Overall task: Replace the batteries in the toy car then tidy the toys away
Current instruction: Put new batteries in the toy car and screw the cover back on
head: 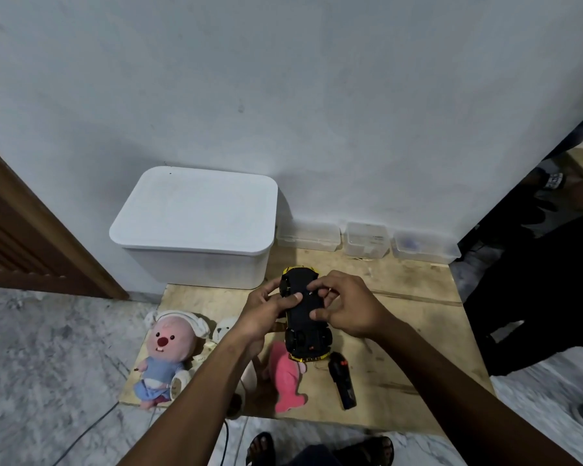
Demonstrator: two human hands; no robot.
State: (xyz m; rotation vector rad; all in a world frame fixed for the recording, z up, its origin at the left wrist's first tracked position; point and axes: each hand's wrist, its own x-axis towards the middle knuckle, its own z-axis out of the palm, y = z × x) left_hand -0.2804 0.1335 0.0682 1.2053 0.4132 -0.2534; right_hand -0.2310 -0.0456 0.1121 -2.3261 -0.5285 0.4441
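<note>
A yellow toy car (304,319) is held upside down above the wooden board (414,317), its black underside facing me. My left hand (266,311) grips its left side, thumb across the chassis. My right hand (342,306) holds the right side, fingertips pinched on the middle of the underside. Below the car lie a pink fish plush (285,381) and a black remote control (342,380). A pink-faced plush in a blue dress (167,351) lies at the board's left, with a white plush (224,329) partly hidden behind my left arm.
A white lidded storage bin (196,223) stands against the wall behind the board. Three small clear containers (367,238) line the wall to its right. A person in dark clothes (532,270) stands at the right. A brown door (24,237) is at left; sandalled feet (320,449) are below.
</note>
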